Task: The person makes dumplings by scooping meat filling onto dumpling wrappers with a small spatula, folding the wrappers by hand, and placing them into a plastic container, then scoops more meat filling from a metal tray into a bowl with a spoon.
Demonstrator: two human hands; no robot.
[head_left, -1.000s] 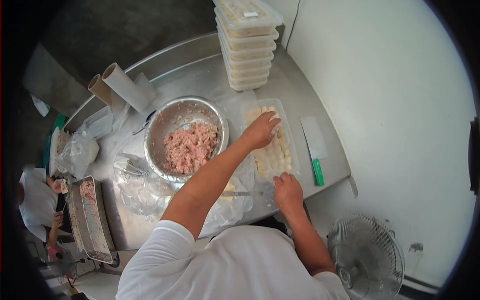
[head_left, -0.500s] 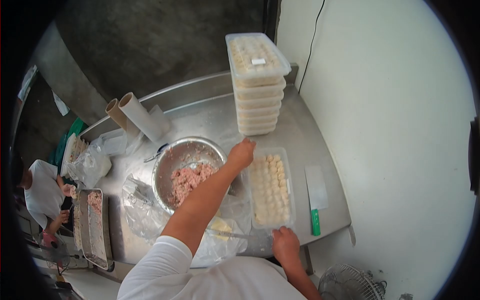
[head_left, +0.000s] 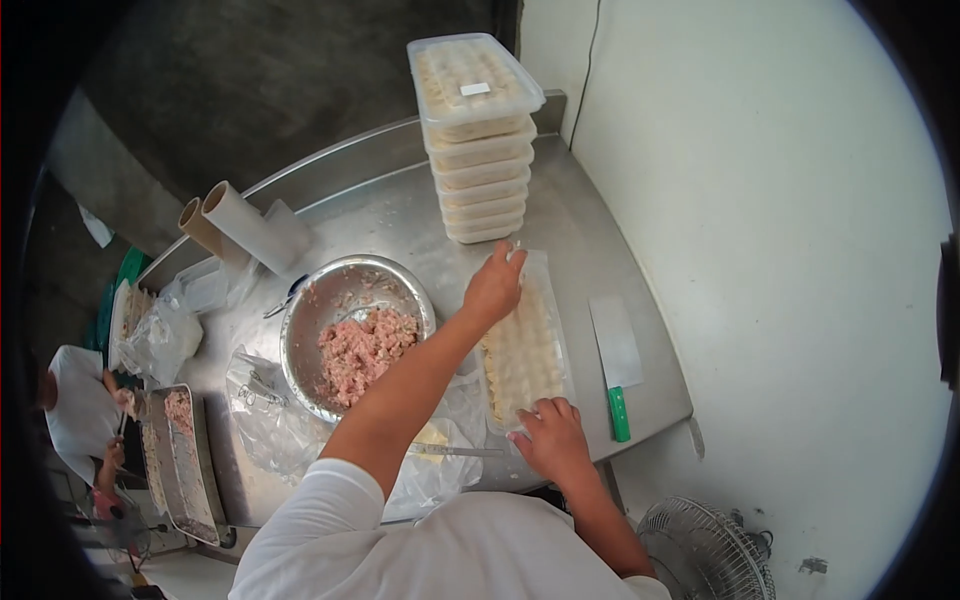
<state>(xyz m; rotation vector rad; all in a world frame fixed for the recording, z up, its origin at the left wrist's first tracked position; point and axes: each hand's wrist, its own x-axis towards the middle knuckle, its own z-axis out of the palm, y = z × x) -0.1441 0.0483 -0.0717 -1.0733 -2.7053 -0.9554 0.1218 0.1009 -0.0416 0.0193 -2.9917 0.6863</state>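
A shallow clear plastic container point(head_left: 522, 360) of pale, rounded dumplings in rows lies lengthwise before me, a translucent plastic cover point(head_left: 540, 310) over it. My left hand point(head_left: 495, 287) reaches across to its far end. Its fingers are bent and pinch the cover's far edge. At the near end, my right hand point(head_left: 553, 437) rests on the cover's edge with its fingers apart and the thumb out to the side. Left of the container is a steel bowl point(head_left: 290, 345) of pink minced meat point(head_left: 360, 350), partly behind my left forearm.
Several filled containers point(head_left: 480, 150) stand stacked at the back. A green-handled cleaver point(head_left: 617, 365) lies at the right. Plastic bags point(head_left: 265, 400), film rolls point(head_left: 240, 225) and a metal tray point(head_left: 205, 470) are leftward. A co-worker point(head_left: 85, 410) works at far left; a fan point(head_left: 705, 550) stands lower right.
The translucent cover now spreads over the dumplings on the right side, which were bare before. My right hand has moved from the near corner onto the near edge. My view has shifted slightly.
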